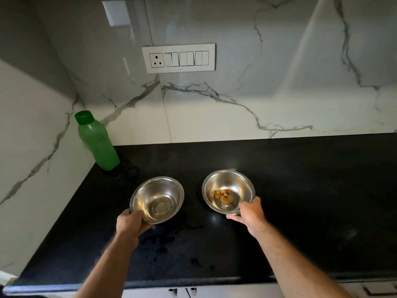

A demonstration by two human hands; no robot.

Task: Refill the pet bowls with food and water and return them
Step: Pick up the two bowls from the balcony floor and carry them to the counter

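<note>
Over the black stone counter [300, 190], the left hand [131, 224] grasps the near rim of a round steel bowl with water [158, 198], the right hand [250, 214] grasps a round steel bowl with few orange food pieces [228, 190], and a green plastic bottle [96, 143] stands in the corner.
</note>
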